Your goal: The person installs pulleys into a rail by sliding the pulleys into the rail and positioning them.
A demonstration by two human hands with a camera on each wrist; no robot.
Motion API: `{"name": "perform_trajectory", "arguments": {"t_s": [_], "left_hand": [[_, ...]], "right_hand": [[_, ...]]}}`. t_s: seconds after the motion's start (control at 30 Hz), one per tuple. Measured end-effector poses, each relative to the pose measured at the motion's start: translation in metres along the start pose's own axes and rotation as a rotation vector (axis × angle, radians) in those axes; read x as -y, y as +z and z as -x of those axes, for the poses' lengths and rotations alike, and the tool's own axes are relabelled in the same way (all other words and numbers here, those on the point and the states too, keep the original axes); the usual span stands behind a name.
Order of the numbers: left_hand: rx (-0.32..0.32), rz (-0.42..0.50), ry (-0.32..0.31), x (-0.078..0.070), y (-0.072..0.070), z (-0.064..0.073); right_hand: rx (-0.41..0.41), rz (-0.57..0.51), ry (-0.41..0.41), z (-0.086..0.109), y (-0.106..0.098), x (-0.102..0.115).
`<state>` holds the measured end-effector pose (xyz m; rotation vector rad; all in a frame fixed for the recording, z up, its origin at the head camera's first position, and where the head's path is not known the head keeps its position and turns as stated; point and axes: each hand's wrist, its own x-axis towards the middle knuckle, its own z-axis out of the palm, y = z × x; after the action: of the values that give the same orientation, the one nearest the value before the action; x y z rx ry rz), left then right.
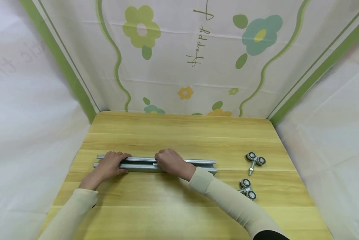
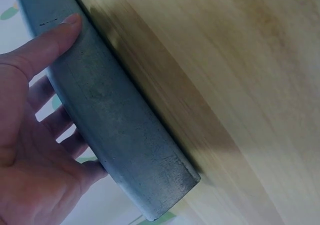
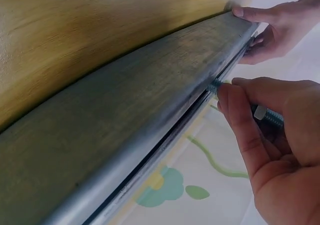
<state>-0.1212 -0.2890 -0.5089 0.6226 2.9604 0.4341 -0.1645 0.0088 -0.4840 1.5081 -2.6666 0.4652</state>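
Observation:
A grey metal channel rail (image 1: 143,168) with a lengthwise slot lies across the wooden table. Near its left end my left hand (image 1: 110,164) grips it, thumb on the near side wall and fingers over the far side. At the rail's middle, my right hand (image 1: 172,163) pinches a threaded bolt (image 3: 214,88) between thumb and forefinger, its end right at the slot. Further back in that hand a hex piece with thread (image 3: 269,116) shows; I cannot tell whether it belongs to the same bolt.
Two double-wheeled rollers with bolt stems lie right of the rail: the farther roller (image 1: 251,156) and the nearer roller (image 1: 245,183), close to my right forearm. A flower-patterned cloth (image 1: 167,66) hangs behind the table (image 1: 167,133), with white cloth at both sides.

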Motion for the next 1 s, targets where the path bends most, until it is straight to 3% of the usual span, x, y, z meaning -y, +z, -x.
{"name": "perform_trajectory", "arguments": {"t_s": [0.2,0.33,0.5,0.77,1.0], "left_hand": [[0.043,-0.017,-0.004,-0.002,-0.002,0.002],[0.063,-0.019,-0.008,-0.005,-0.007,0.003],[0.040,-0.011,0.026,-0.014,-0.018,-0.004],[-0.008,0.045,0.108,-0.046,-0.035,-0.026],[-0.047,0.064,0.232,-0.074,-0.030,-0.044]], "right_hand": [[0.112,-0.132,0.120,0.015,-0.011,-0.011],[0.176,-0.062,0.193,0.034,-0.021,-0.025],[0.258,0.014,0.244,0.059,-0.029,-0.045],[0.254,0.046,0.251,0.094,-0.037,-0.069],[0.250,0.056,0.251,0.116,-0.039,-0.074]]}}
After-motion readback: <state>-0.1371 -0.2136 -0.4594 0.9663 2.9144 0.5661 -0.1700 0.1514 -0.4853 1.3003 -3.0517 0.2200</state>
